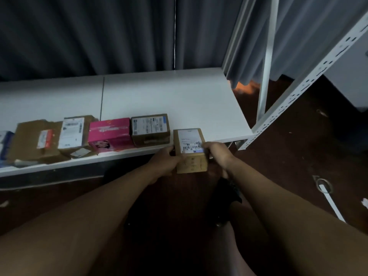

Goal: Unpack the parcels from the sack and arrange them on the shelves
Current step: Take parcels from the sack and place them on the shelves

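Small brown parcel [191, 151], label uppermost, held at the front edge of the white shelf [169, 96]; its far end overlaps the shelf lip while its near end hangs out toward you; long axis running from you toward the shelf back. Your left hand [166, 161] grips its left side, fingers curled round the edge; your right hand [218, 154] grips the right side likewise; both equally near. The open slot lies straight ahead, just right of the labelled brown box [150, 129], which ends a row with the pink box [109, 134] and the torn cartons [51, 138]; judged next move: slide the parcel forward along its own axis. The sack is not visible.
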